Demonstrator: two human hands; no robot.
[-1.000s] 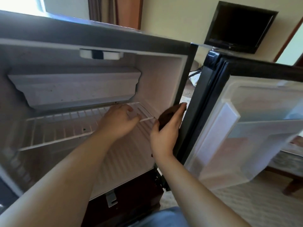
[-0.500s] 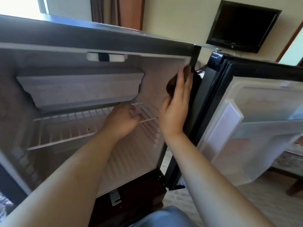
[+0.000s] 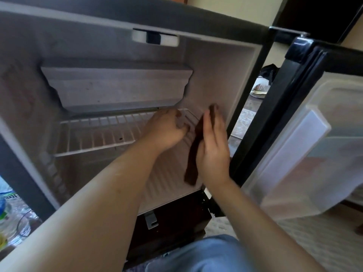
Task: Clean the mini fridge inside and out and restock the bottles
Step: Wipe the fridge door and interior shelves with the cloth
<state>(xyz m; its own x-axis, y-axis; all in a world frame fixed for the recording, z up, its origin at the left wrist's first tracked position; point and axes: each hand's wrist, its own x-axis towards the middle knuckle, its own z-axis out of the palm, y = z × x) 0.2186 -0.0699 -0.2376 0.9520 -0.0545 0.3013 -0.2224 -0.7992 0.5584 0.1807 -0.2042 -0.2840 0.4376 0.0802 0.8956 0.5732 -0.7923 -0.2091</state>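
Note:
The mini fridge (image 3: 208,75) stands open with no bottles inside. My left hand (image 3: 167,130) grips the right front part of the white wire shelf (image 3: 94,134). My right hand (image 3: 213,148) presses a dark brown cloth (image 3: 193,160) flat against the fridge's inner right wall, just inside the front frame. Part of the cloth hangs down below my palm. The fridge door (image 3: 306,124) is swung open to the right, showing its white plastic liner. Plastic bottles (image 3: 7,209) lie on the floor at the lower left.
A freezer box (image 3: 117,87) hangs under the fridge ceiling, with a thermostat knob (image 3: 155,37) above it. A dark TV (image 3: 322,16) hangs on the wall at the upper right. Carpet (image 3: 314,242) lies to the right. My knee (image 3: 206,254) is below.
My right hand has brought the cloth down from the upper right frame edge onto the inner right wall, lower down. The view has moved closer to the fridge. My left hand stays on the shelf.

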